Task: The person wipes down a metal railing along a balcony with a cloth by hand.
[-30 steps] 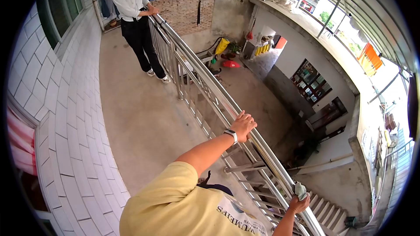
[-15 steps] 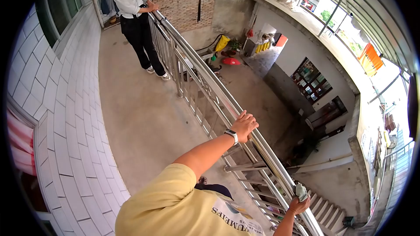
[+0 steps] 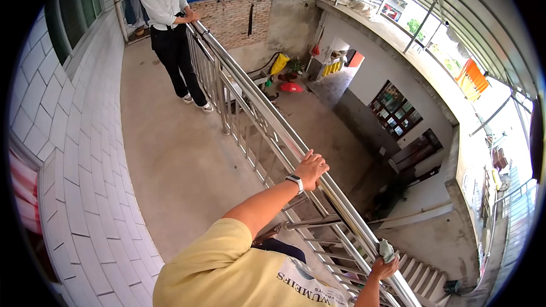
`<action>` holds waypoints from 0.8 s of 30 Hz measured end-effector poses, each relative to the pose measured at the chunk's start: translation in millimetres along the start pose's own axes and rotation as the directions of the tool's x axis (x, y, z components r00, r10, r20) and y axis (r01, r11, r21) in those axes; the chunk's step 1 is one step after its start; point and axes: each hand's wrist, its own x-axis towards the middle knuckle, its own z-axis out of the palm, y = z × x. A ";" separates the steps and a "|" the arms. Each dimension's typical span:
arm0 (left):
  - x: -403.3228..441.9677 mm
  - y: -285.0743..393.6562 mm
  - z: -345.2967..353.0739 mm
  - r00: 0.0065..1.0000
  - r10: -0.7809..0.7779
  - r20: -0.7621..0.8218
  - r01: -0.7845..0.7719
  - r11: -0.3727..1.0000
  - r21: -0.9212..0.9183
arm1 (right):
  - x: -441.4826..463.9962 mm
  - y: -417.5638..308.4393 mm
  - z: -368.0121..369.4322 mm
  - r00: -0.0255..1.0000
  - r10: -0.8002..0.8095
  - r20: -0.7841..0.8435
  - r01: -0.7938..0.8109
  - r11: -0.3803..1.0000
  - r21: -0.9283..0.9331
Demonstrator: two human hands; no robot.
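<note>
A shiny metal railing (image 3: 267, 115) runs diagonally from the far left down to the lower right. My left hand (image 3: 311, 170), with a smartwatch (image 3: 295, 183) on its wrist, grips the top rail with the fingers curled over it. Lower along the same rail, my right hand (image 3: 386, 268) is closed on a crumpled greyish-green cloth (image 3: 387, 251), which presses against the rail. Part of the right hand's grip is hidden behind the cloth.
Another person (image 3: 170, 40) stands farther along the balcony with hands on the rail. A white tiled wall (image 3: 96, 182) borders the concrete floor (image 3: 170, 153). Beyond the railing lie a lower courtyard (image 3: 318, 119), with a red umbrella (image 3: 291, 87), and a staircase (image 3: 421, 276).
The view has shifted slightly, so the surroundings sit a little farther left. Both hands stay on the rail, the right still with the cloth. More of my foot shows beneath the left arm.
</note>
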 end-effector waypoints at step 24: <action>-2.5 23.1 7.1 0.988 -0.132 -0.084 0.150 0.956 0.253 | 12.1 -33.4 -41.9 0.988 -0.153 0.027 0.147 0.976 0.158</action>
